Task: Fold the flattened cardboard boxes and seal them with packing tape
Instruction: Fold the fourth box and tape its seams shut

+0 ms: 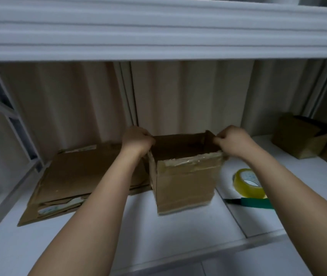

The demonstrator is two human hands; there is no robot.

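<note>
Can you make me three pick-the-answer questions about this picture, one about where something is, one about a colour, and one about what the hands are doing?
1. Where is the tape roll?
A. right of the open box
B. inside it
C. on the flat cardboard

2. What colour is the tape roll?
A. red
B. yellow
C. black

3. What are the left hand and right hand doing?
A. hanging free
B. pressing the shelf
C. gripping the box's top edges

Answers: 1 A, it lies on the shelf beside the box; 2 B, its rim is yellow; 3 C, fingers curl over both edges.
</note>
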